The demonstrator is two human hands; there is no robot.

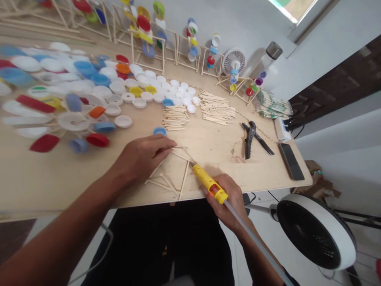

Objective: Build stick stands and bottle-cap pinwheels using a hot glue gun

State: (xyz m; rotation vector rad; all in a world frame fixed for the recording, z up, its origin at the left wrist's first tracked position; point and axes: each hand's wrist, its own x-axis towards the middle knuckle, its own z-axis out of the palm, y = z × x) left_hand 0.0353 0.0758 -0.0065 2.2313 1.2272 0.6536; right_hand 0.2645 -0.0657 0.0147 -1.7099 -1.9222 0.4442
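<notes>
My right hand (228,198) is closed around a yellow hot glue gun (208,182), with a long clear glue stick (253,238) trailing from its back end. The gun's nozzle points at a corner of a small wooden stick frame (183,179) lying near the table's front edge. My left hand (145,159) pinches a thin wooden stick (179,147) at the far side of that frame. The stick's tip lies close to the nozzle; whether they touch I cannot tell. Part of the frame is hidden under my left hand.
Bottle caps (143,85) spread over the left, beside a cap wheel (73,121). Stick piles (216,107) lie mid-table. Black-handled cutters (251,139) and a phone (290,161) are on the right. Stick stands with caps (149,39), a small fan (234,61) and a bottle (266,59) line the wall.
</notes>
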